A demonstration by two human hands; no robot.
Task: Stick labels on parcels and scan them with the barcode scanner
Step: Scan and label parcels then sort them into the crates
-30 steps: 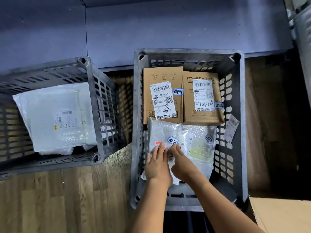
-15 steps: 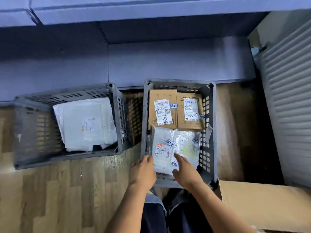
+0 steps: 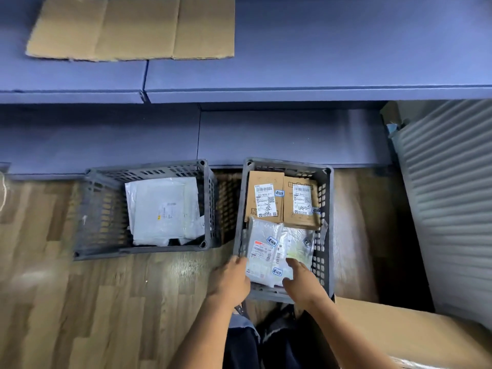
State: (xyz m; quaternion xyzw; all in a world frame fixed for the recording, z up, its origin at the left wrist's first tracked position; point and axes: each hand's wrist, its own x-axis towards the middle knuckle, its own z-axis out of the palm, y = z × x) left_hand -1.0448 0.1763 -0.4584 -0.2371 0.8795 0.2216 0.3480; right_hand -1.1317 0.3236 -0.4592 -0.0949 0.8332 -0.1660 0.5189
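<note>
A grey crate (image 3: 329, 235) on the floor holds two brown boxes (image 3: 256, 179) (image 3: 288, 209) at its far end, each with a white shipping label and a small blue sticker. In front of them lie two clear bag parcels (image 3: 262, 233) (image 3: 299, 243). The left one carries two blue stickers (image 3: 272, 241) (image 3: 277, 271). My left hand (image 3: 231, 280) rests at the crate's near left corner, fingers against the bag's edge. My right hand (image 3: 302, 278) hovers over the crate's near end with relaxed fingers, holding nothing. No scanner is in view.
A second grey crate (image 3: 106, 209) to the left holds white bag parcels (image 3: 162, 209). Blue shelving (image 3: 292, 134) runs behind both crates, with a flat cardboard sheet (image 3: 133, 27) on top. A cardboard box (image 3: 399, 334) sits at the lower right, a grey ribbed panel (image 3: 452, 195) beyond it.
My head has risen, so the crates look smaller. Both hands have drawn back from the middle of the bag parcel to the crate's near end.
</note>
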